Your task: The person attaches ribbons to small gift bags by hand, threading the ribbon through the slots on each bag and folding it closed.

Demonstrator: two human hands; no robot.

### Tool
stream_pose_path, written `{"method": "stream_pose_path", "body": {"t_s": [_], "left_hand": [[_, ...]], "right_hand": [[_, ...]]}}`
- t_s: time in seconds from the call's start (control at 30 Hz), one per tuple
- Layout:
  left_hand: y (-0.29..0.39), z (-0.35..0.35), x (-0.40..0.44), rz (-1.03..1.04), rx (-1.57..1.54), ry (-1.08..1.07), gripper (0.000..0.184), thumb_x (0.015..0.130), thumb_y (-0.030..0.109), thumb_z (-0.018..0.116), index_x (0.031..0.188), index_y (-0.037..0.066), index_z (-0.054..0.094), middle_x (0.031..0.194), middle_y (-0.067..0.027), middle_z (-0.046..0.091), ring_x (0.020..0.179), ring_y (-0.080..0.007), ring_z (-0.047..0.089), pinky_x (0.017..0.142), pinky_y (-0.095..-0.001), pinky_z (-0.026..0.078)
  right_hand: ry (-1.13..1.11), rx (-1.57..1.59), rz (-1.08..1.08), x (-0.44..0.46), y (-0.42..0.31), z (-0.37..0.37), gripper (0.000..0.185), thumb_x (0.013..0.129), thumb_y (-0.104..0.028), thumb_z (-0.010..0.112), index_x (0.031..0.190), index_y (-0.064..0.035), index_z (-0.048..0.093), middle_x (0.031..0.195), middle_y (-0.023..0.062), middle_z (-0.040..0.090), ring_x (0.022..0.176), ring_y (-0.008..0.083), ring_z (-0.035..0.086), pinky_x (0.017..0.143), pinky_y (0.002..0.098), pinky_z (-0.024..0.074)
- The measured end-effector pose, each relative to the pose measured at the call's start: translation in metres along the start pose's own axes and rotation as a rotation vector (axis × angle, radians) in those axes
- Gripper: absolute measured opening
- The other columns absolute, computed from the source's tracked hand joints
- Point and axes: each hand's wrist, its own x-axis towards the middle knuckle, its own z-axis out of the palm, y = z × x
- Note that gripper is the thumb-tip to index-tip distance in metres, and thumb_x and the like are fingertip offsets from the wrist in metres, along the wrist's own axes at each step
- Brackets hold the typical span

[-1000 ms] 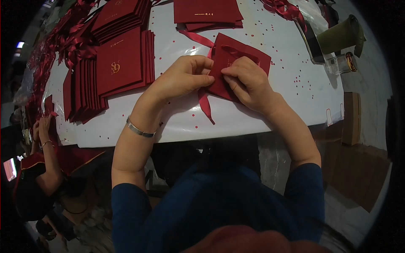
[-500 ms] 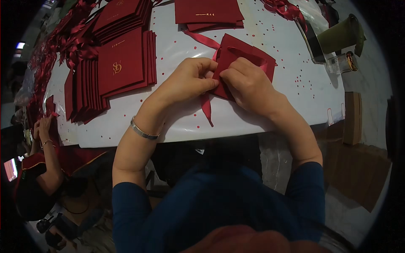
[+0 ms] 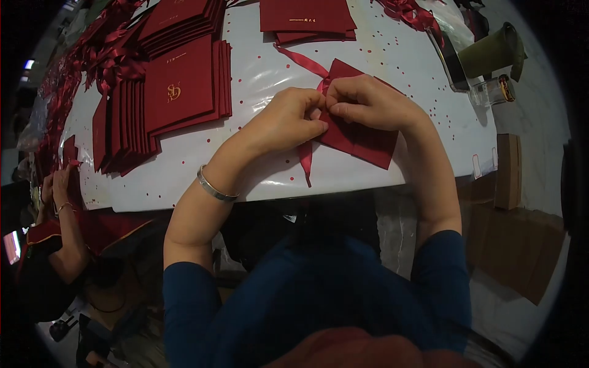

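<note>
A dark red paper bag (image 3: 368,140) lies flat and slanted on the table under both hands. A glossy red ribbon (image 3: 305,61) runs to its left edge, and a pointed tail hangs out below. My left hand (image 3: 293,116) is closed at that edge, pinching the bag between thumb and fingers; the ribbon passes beneath the fingers. Right beside it, my right hand (image 3: 371,104) hovers over the bag with thumb and forefinger pinched together. Its fingertips nearly touch my left fingers, and whatever they pinch is hidden.
Stacks of red bags (image 3: 181,89) stand at left, and more red bags (image 3: 307,17) lie at the back. Ribbon bundles (image 3: 116,64) lie far left. A green cup (image 3: 491,52) and a glass jar (image 3: 491,92) are at right. Another person's hands (image 3: 58,187) work at far left.
My right hand has come up and left, out from the bag's middle to its left edge. The bag has turned, and its lower right part now shows. My left hand stays at the edge.
</note>
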Motion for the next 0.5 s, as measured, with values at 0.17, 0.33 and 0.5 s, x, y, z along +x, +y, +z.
{"method": "stream_pose_path", "body": {"t_s": [0.17, 0.33, 0.5], "left_hand": [[0.001, 0.001, 0.001, -0.041, 0.036, -0.023, 0.016, 0.083, 0.0, 0.062, 0.099, -0.002, 0.061, 0.076, 0.0033, 0.053, 0.069, -0.0049, 0.049, 0.062, -0.0205, 0.043], [-0.005, 0.001, 0.002, 0.047, 0.094, 0.019, 0.016, 0.076, 0.002, 0.062, 0.092, -0.003, 0.061, 0.071, -0.0029, 0.059, 0.065, -0.0095, 0.055, 0.061, -0.0259, 0.048], [-0.002, -0.002, 0.002, -0.019, -0.106, -0.009, 0.02, 0.079, 0.001, 0.062, 0.098, -0.005, 0.061, 0.076, -0.004, 0.062, 0.07, -0.0101, 0.058, 0.064, -0.0252, 0.049]], "right_hand": [[0.112, -0.155, -0.149, -0.006, -0.002, 0.014, 0.009, 0.086, -0.006, 0.057, 0.093, -0.0005, 0.055, 0.076, 0.0139, 0.062, 0.071, 0.0331, 0.06, 0.065, 0.0383, 0.0467], [0.103, -0.297, -0.117, -0.001, -0.017, 0.014, 0.011, 0.087, -0.009, 0.056, 0.094, -0.0005, 0.056, 0.079, 0.0179, 0.064, 0.079, 0.0361, 0.061, 0.068, 0.0437, 0.0467], [0.166, -0.261, -0.101, -0.005, -0.005, 0.011, 0.012, 0.087, -0.01, 0.057, 0.092, -0.0003, 0.054, 0.078, 0.017, 0.064, 0.076, 0.0362, 0.061, 0.066, 0.0436, 0.0467]]}}
